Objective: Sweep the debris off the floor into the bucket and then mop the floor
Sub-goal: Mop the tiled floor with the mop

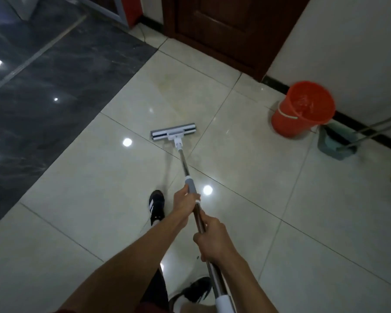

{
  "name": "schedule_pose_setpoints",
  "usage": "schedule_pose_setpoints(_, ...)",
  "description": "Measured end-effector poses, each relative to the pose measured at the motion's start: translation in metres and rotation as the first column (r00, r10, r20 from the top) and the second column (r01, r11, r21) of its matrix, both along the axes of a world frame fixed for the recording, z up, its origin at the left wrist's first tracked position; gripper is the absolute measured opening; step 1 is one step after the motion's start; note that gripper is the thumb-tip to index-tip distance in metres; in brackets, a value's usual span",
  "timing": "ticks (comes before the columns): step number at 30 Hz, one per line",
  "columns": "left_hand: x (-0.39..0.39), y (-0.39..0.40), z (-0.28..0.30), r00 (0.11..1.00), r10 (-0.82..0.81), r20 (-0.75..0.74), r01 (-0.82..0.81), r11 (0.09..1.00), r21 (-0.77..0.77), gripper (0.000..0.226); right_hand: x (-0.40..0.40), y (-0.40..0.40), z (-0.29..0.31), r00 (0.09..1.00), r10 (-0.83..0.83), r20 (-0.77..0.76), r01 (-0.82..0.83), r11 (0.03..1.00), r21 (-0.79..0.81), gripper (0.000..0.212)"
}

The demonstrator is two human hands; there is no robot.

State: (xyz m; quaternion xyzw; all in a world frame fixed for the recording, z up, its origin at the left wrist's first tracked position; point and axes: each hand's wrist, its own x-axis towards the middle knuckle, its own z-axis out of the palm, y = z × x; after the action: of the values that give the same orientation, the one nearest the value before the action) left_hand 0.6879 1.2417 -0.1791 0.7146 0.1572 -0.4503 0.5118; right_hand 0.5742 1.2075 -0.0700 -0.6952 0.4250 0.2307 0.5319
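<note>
Both hands grip the handle of a flat mop. Left hand is the forward one, fingers wrapped round the shaft at the lower end of the grey sleeve. Right hand sits just behind it, nearer the body, fingers curled round the bare metal shaft. The two hands are close together but not touching.

The shaft runs from a white end grip at the bottom edge of view, up through both hands, to the mop head well ahead of the left hand. The head lies flat on the pale tiled floor, its long side across the line of the shaft.

An orange bucket stands upright on the floor, far ahead and right of the hands, close to the white wall. Contents cannot be made out. Just beside it, further right, a teal dustpan rests on the floor, with two thin metal poles slanting away to the right edge.

Left of the left hand, a black shoe with white stripes; a second shoe shows below the right hand. Dark marbled tiles lie far left. A brown door stands far ahead.
</note>
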Motion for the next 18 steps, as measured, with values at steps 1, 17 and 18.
schedule_pose_setpoints(1,-0.019,0.000,0.002,1.000,-0.018,-0.008,0.018,1.000,0.004,0.039,-0.019,0.001,0.004,1.000,-0.005,0.001,0.005,1.000,-0.006,0.079)
schedule_pose_setpoints(17,-0.037,-0.033,-0.014,0.998,-0.026,-0.064,0.028,0.999,0.025,0.036,-0.039,-0.015,-0.028,0.997,-0.069,-0.039,0.061,0.982,-0.178,0.051)
schedule_pose_setpoints(18,-0.030,-0.039,-0.017,0.998,-0.027,-0.060,0.029,0.999,0.031,0.032,-0.032,-0.022,-0.031,0.997,-0.059,-0.047,0.049,0.981,-0.186,0.050)
